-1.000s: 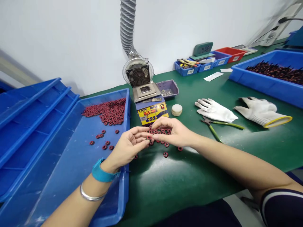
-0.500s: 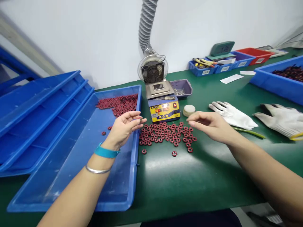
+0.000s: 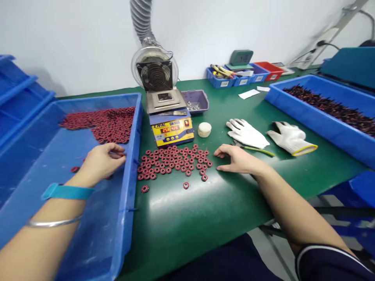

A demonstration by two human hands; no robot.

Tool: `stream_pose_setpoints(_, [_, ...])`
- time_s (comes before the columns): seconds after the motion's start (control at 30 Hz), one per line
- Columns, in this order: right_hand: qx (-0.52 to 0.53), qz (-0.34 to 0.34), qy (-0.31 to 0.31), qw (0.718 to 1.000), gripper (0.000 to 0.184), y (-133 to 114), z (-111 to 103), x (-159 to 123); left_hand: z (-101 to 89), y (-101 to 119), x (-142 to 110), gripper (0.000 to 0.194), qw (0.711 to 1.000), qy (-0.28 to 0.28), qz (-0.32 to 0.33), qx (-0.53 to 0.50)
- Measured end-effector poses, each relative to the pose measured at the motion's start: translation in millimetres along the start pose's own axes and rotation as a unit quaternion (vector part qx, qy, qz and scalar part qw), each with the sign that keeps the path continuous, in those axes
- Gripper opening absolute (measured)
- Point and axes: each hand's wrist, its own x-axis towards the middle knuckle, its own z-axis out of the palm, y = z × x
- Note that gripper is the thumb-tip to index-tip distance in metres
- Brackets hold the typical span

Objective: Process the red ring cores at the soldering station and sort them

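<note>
My left hand [image 3: 103,162] is inside the large blue tray [image 3: 124,222], near its right wall. Its fingers are curled closed, and a bit of red shows at the fingertips, seemingly a small red-and-black toothed ring mostly hidden by them. Packed rings [image 3: 114,127] cover the far part of that tray, and a loose ring [image 3: 75,169] lies left of my hand. On the green table, my right hand [image 3: 234,159] rests with thumb and fingers apart, holding nothing, just right of a spread of similar rings [image 3: 175,160].
Behind the spread stands a yellow-and-blue heating unit [image 3: 171,130] under a fan and duct [image 3: 155,74]. A round pale block [image 3: 204,129], a purple bin [image 3: 202,101], white gloves [image 3: 247,134], green-handled cutters [image 3: 259,150] and another blue tray [image 3: 331,111] are around.
The view has swung to the right. My left hand has moved from the tray's right wall down into the tray. My right hand has lowered to the table beside the rings.
</note>
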Motion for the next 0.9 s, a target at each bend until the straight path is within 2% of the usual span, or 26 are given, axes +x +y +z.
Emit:
stream_pose_setpoints(0.07, [0.018,-0.003,-0.001,1.000,0.036,0.1,4.4,2.1,1.3,-4.6,0.0,0.020,0.997,-0.040,0.035,0.063])
stream_pose_setpoints(0.17, [0.044,-0.020,0.010,0.999,0.035,0.0,13.1,4.8,4.0,-13.7,1.8,0.023,0.987,-0.042,0.103,0.114])
stream_pose_setpoints(0.3, [0.070,-0.030,0.024,0.997,0.019,-3.4,19.1,7.6,-3.0,-14.7,2.6,0.023,0.981,0.037,0.152,0.116])
stream_pose_setpoints(0.37, [0.115,-0.012,0.043,0.992,0.018,-7.5,16.7,6.7,-8.9,-0.9,-5.9,0.021,0.980,0.084,0.160,0.086])
stream_pose_setpoints(0.43, [0.207,0.022,0.068,0.976,0.022,-15.8,12.9,4.9,-10.7,21.3,-23.0,0.022,0.979,0.111,0.166,0.030])
stream_pose_setpoints(0.5, [0.316,0.048,0.069,0.945,0.027,-30.4,11.0,4.0,-5.3,45.7,-46.3,0.025,0.976,0.081,0.197,-0.050])
stream_pose_setpoints(0.6, [0.427,0.043,0.031,0.903,0.030,-63.1,14.7,7.1,13.2,72.7,-79.0,0.032,0.958,-0.079,0.240,-0.135])
stream_pose_setpoints(0.67, [0.464,0.019,-0.005,0.886,0.030,-87.6,19.5,11.7,25.9,79.6,-91.1,0.038,0.945,-0.148,0.238,-0.166])
stream_pose_setpoints(0.8, [0.510,-0.015,-0.079,0.857,0.032,-125.8,28.3,22.1,34.0,74.4,-92.1,0.043,0.932,-0.174,0.240,-0.207])
stream_pose_setpoints(0.9, [0.550,-0.018,-0.099,0.829,0.035,-138.3,33.9,27.9,29.2,69.6,-88.4,0.047,0.925,-0.167,0.261,-0.222])
